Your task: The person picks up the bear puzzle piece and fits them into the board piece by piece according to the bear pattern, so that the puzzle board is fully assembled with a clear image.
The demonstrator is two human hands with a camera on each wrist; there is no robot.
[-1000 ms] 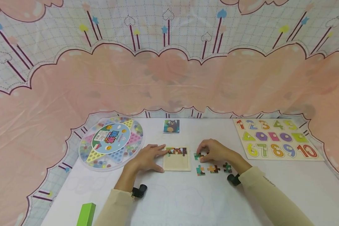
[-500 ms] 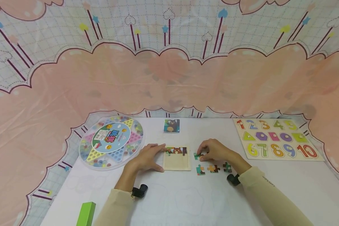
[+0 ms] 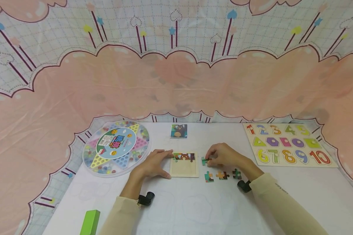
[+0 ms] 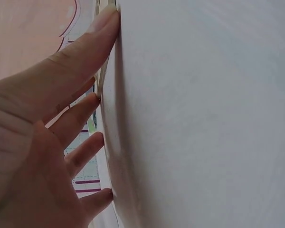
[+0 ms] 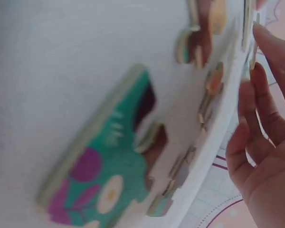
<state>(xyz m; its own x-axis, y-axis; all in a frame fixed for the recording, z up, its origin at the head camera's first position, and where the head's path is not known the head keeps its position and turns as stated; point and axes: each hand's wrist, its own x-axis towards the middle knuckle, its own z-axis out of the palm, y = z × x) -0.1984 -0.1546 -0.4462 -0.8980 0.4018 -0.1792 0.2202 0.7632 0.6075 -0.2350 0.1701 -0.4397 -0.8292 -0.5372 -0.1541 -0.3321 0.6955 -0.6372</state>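
My left hand (image 3: 153, 164) rests at the left side of a square wooden puzzle tray (image 3: 184, 169). Its thumb touches the lower left corner and its index finger the upper left one, with the other fingers spread on the table. A top row of bear-picture pieces (image 3: 183, 157) lies inside the tray. Just right of the tray, my right hand (image 3: 225, 155) pinches a teal puzzle piece (image 3: 204, 161) between thumb and fingers, partly hiding it. Below that hand lie a teal-and-orange piece (image 3: 209, 176), an orange-brown piece (image 3: 222, 176) and a flowered green piece (image 5: 104, 171).
Behind the tray lies a bear picture card (image 3: 178, 131). A round Chinese checkers set (image 3: 116, 149) is at the left, a wooden number board (image 3: 291, 143) at the right. A green block (image 3: 90, 222) sits near the front left.
The right hand has shifted very slightly up, its fingers covering a little more of the piece. The left hand and tray have stayed in place.
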